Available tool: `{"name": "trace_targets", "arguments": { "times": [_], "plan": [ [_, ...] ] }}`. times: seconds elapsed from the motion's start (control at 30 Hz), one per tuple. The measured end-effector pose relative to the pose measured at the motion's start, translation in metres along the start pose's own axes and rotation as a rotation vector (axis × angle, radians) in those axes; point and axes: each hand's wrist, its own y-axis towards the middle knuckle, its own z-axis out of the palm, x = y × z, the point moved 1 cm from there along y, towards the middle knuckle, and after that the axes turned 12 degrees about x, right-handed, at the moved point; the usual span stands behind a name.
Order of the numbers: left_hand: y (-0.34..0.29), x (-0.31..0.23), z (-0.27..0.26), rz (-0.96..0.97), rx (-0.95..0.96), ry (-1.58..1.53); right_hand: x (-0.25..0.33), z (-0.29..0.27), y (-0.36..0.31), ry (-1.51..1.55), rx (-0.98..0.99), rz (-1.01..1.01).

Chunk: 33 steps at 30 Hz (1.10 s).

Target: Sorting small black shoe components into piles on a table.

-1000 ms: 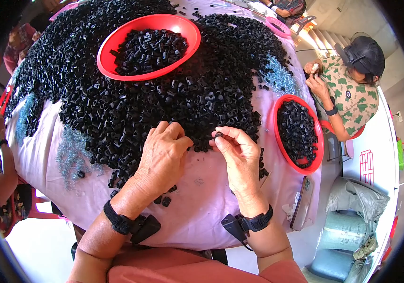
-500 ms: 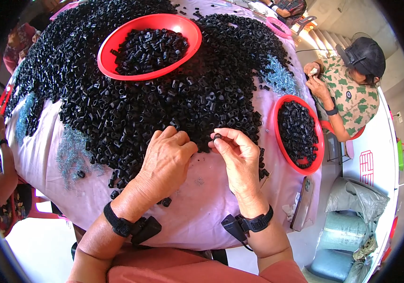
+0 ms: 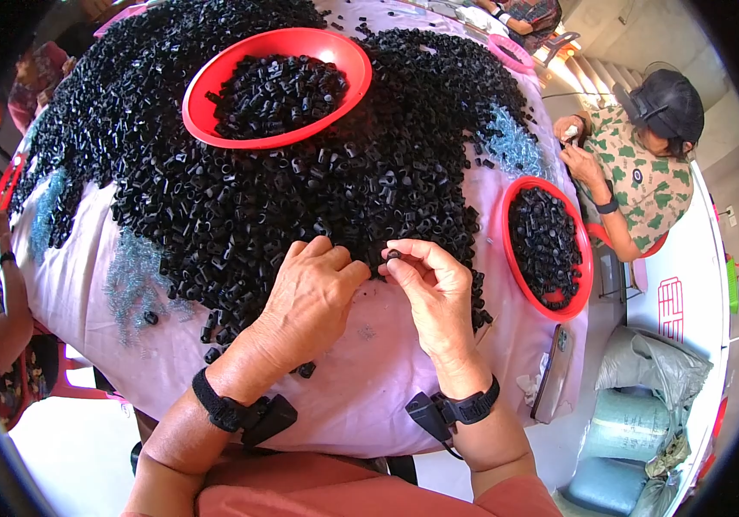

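My right hand (image 3: 440,297) pinches a small black plastic cap (image 3: 393,254) between thumb and fingertips, at the near edge of the heap. To its left, my left hand (image 3: 313,293) is closed with its back toward me. Its curled fingertips are hidden, and I cannot make out what they hold. Both hands are above the pink cloth, a short gap between them. Beyond them spreads a large pile of hollow black plastic pieces (image 3: 188,202). A few loose black pieces (image 3: 306,369) lie by my left wrist.
A red bowl (image 3: 354,65) filled with black pieces rests on the pile. Another red basket (image 3: 589,289) of them stands at the right, near a phone (image 3: 552,379). Bluish clear bits (image 3: 135,280) lie at left. A person in a cap (image 3: 671,103) works at the right; others sit around.
My left hand has moved slightly to the right and its fingers have shifted. My right hand still pinches the black cap, which has turned or shifted a little.
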Motion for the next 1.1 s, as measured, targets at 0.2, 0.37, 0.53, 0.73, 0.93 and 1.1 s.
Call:
{"name": "trace_targets", "arguments": {
  "times": [0.2, 0.37, 0.53, 0.73, 0.93, 1.1],
  "plan": [
    [0.004, 0.001, -0.006, 0.0, -0.165, -0.208, 0.003, 0.003, -0.001, 0.005, 0.048, 0.027],
    [0.005, -0.005, -0.01, -0.132, -0.264, -0.529, 0.002, 0.006, -0.003, 0.007, 0.095, 0.065],
    [0.004, -0.007, -0.007, -0.133, -0.256, -0.584, 0.003, 0.01, -0.005, 0.059, 0.131, 0.069],
    [0.007, -0.007, -0.005, -0.092, -0.251, -0.576, 0.006, 0.01, -0.006, 0.111, 0.107, 0.147],
    [0.006, -0.007, -0.004, -0.088, -0.279, -0.568, 0.004, 0.011, -0.005, 0.086, 0.094, 0.09],
    [0.006, -0.008, -0.005, -0.06, -0.282, -0.488, 0.001, 0.011, -0.005, 0.062, 0.096, 0.04]
  ]
}}
